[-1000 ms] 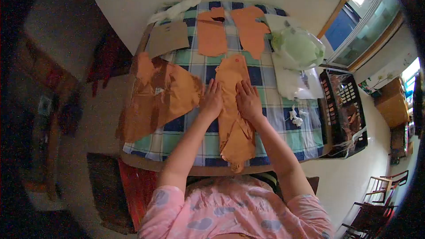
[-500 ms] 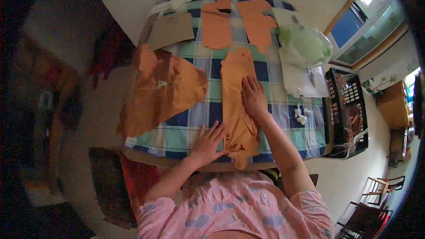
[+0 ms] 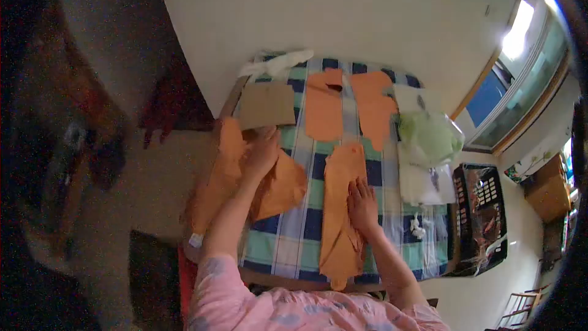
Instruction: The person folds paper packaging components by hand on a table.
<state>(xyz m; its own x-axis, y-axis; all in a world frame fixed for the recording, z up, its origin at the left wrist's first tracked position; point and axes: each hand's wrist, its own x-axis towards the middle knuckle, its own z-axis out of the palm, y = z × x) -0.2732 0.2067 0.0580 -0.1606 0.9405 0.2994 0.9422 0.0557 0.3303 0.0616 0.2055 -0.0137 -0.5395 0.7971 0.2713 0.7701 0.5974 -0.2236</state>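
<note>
A long folded piece of orange cloth (image 3: 340,175), perhaps a garment, lies lengthwise in front of me. My right hand (image 3: 364,207) rests flat on its right edge with fingers stretched out. My left hand (image 3: 262,154) reaches over a wide, crumpled orange cloth (image 3: 285,187) on the left. Its fingertips are at the near edge of a brown cardboard sheet (image 3: 267,104); whether they grip it is hard to make out. Two flat folded orange pieces (image 3: 323,113) (image 3: 375,105) lie at the back.
A checked cloth (image 3: 288,239) covers the table. At the right are a greenish clear plastic bag (image 3: 429,138), white plastic packets (image 3: 419,184) and a small white bundle (image 3: 417,228). A black crate (image 3: 462,208) stands beside the table. White plastic (image 3: 285,62) lies at the back left.
My left hand has left the lower end of the folded orange cloth and moved forward and left to the cardboard. My right hand stays on the cloth. The view has tilted upward.
</note>
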